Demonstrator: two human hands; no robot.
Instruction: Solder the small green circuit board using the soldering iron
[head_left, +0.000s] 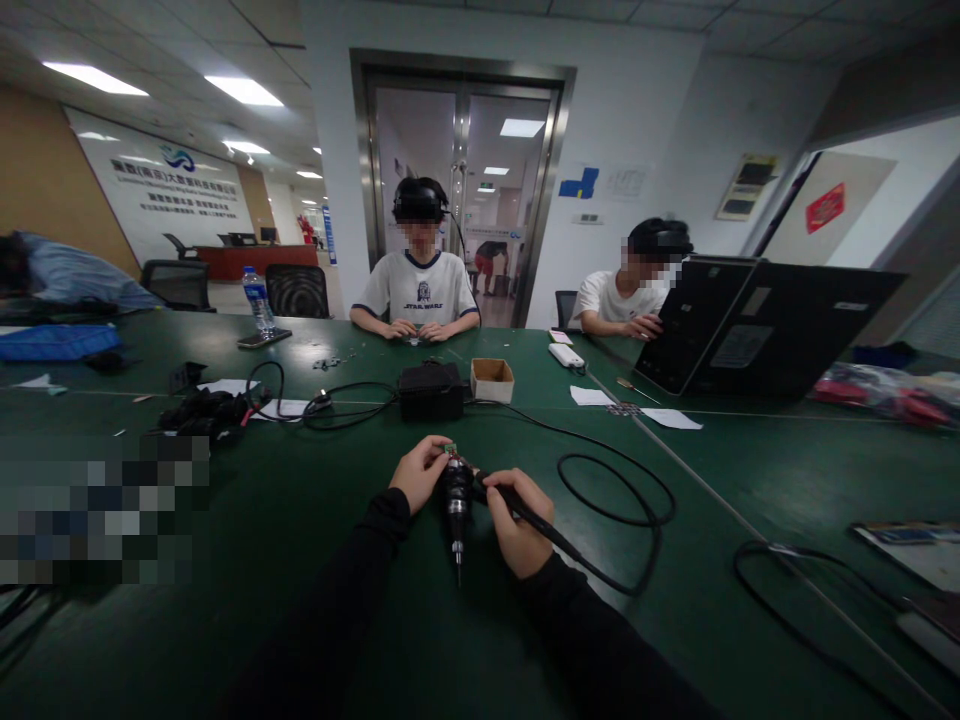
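Observation:
My left hand [422, 474] is closed in a pinch at a small green circuit board [450, 450], at the back end of a black electric screwdriver [458, 490]. Lying on the green table, the screwdriver points its thin metal bit toward me. Reddish bits, perhaps wires, show by the board. In my right hand [523, 522] is a black soldering iron [534, 519], gripped like a pen. Its front end reaches toward the board from the right, but whether it touches is too small to tell. A black cable trails from the handle's rear.
Ahead stand a black box [430, 390] with cables and a small open carton [492, 381]. The iron's cable [664, 505] loops on the right. A black computer case [750, 330] stands at far right. Two people sit across the table [360, 640]. Tangled black cables [204, 408] lie left.

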